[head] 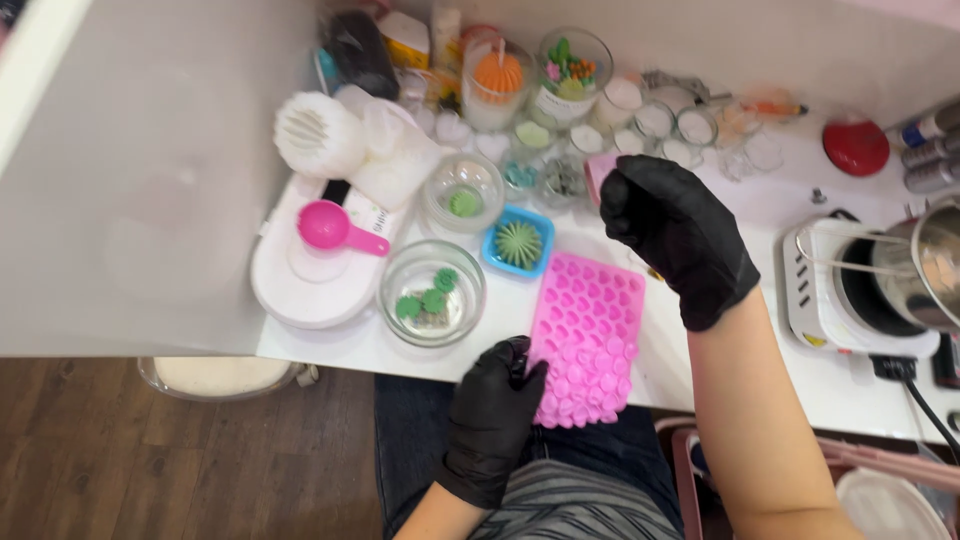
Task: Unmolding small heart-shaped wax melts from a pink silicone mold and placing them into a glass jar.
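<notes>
White counter (720,205) carries a pink heart mould (588,335), long axis running away from the person; left hand (492,415) pinches its near left corner, right hand (672,232) beyond its far end curls around a small pink piece (598,172)

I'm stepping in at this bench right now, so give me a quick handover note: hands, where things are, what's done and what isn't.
Left hand, black-gloved, grips the near-left corner of the pink silicone mould, which overhangs the white table edge.
Right hand, also gloved, is raised beyond the mould's far end, holding a small pink item; what it is cannot be told.
Nearby: glass bowl with green pieces, blue square dish with a green spiky piece, hot plate with a metal pot at right.
Done: the mould's heart cavities look pink throughout; whether they are filled is unclear.
Left: nothing has visibly been taken out of the mould.
</notes>
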